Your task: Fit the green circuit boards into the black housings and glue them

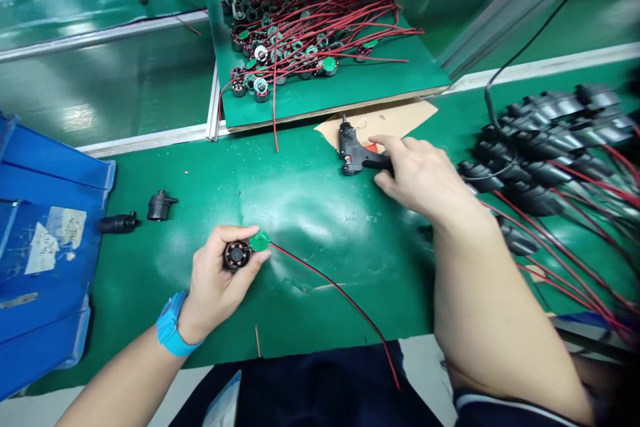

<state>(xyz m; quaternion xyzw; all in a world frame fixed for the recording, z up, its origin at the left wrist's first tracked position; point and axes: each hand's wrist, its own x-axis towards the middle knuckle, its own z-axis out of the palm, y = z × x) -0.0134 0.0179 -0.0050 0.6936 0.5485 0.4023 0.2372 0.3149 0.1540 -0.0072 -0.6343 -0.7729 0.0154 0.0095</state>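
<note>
My left hand (217, 273) is closed around a small round motor part (237, 254) with copper windings, its thumb and fingers also at a green circuit board (260, 240) beside it. A red and black wire (340, 288) runs from the board to the right, down over the front edge of the green table. At the black glue gun (353, 150), which lies partly on a piece of brown cardboard (407, 121), my right hand (417, 177) is near the handle end. Its thumb and index finger are apart around that end; whether they touch it is hard to tell.
Blue bins (50, 260) stand at the left, beside two black plastic housings (159, 205). A raised green shelf (335, 97) holds a pile of wired motors (300, 47). Many black housings with red wires (547, 140) lie at the right. A black cable (530, 40) hangs there.
</note>
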